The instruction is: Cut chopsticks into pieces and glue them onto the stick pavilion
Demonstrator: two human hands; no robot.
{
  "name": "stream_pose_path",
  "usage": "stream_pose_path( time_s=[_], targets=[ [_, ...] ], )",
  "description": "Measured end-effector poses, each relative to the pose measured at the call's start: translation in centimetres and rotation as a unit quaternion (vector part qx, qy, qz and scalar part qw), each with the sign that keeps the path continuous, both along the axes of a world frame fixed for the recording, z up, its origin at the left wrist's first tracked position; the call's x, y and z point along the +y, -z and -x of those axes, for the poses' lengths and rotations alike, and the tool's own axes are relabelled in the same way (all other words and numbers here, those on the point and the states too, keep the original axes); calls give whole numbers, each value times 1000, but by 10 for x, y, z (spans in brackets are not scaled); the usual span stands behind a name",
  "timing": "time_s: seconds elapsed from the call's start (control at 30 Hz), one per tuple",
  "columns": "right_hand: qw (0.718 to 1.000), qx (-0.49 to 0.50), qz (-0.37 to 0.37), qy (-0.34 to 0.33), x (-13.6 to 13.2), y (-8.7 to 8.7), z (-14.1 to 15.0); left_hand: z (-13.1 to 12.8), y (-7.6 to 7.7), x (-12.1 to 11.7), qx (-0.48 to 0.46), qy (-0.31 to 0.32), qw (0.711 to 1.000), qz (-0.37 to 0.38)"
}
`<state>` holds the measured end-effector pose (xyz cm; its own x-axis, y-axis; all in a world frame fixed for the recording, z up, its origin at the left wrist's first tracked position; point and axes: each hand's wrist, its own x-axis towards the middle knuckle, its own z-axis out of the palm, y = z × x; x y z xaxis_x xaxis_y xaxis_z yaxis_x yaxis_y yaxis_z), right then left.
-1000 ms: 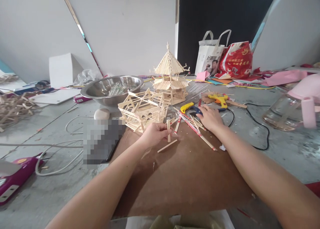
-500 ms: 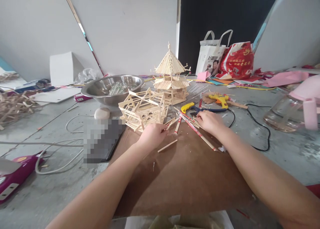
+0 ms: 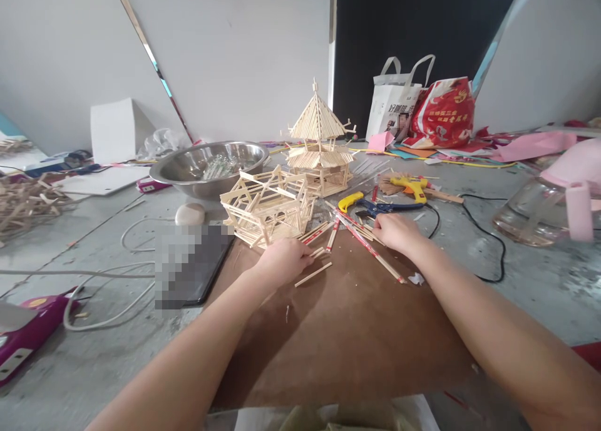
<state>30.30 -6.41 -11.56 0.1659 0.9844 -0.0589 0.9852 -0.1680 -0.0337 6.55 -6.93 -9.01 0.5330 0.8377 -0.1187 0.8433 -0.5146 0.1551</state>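
Note:
My left hand (image 3: 285, 260) is closed with short wooden sticks (image 3: 318, 254) at its fingertips, low over the brown board (image 3: 357, 331). A loose stick (image 3: 313, 274) lies just in front of it. Behind this hand stands an open stick frame (image 3: 267, 208), and farther back a stick pagoda model (image 3: 319, 121) with a pointed roof. My right hand (image 3: 397, 232) is closed at the pile of sticks (image 3: 364, 228); what its fingertips grip is hidden. Between the hands lies a long red-and-white wrapper strip (image 3: 373, 252). Beyond the right hand are blue-and-yellow-handled cutters (image 3: 352, 201).
A yellow glue gun (image 3: 413, 188) lies behind my right hand, its black cord running right. A steel bowl (image 3: 164, 173) stands back left, with a dark tablet-like device (image 3: 213, 271) in front. At right is a clear jug (image 3: 530, 212); at left, a purple power strip (image 3: 40, 331).
My left hand has shifted slightly down and left, and short sticks show more clearly at its fingertips. The right hand stays at the stick pile. The view has shifted slightly.

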Motion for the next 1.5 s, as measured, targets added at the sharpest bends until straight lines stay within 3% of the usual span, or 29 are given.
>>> stream_pose_path(
  time_s=[0.3, 0.43, 0.67, 0.87, 1.0, 1.07, 1.2, 1.3, 1.4, 1.5],
  targets=[
    [999, 17, -29, 12, 2, 2, -3, 0, -1, -1, -18, -49, 998, -39],
    [992, 49, -115, -13, 1, 1, -2, 1, 3, 2, -29, -59, 997, -41],
    [967, 122, -207, -84, 3, 8, 4, 1, 6, -1, -47, 36, 998, 0],
    [941, 199, -242, -125, 0, 7, 8, 1, 7, -1, -91, 54, 994, 5],
    [909, 310, -237, -147, -3, 7, 13, 0, 4, -1, -170, 29, 985, -1],
    [880, 401, -206, -150, -5, 6, 16, -2, 2, -1, -222, 2, 975, 17],
    [784, 595, -98, -150, -10, 1, 25, -5, 2, -2, -325, -56, 940, 89],
    [728, 670, -33, -143, -15, -3, 33, -8, 4, -3, -394, -78, 900, 167],
    [703, 694, 2, -154, -19, -3, 39, -11, 5, -5, -441, -77, 863, 234],
    [700, 693, 7, -173, -21, -3, 40, -13, 3, -8, -460, -74, 846, 259]
  ],
)
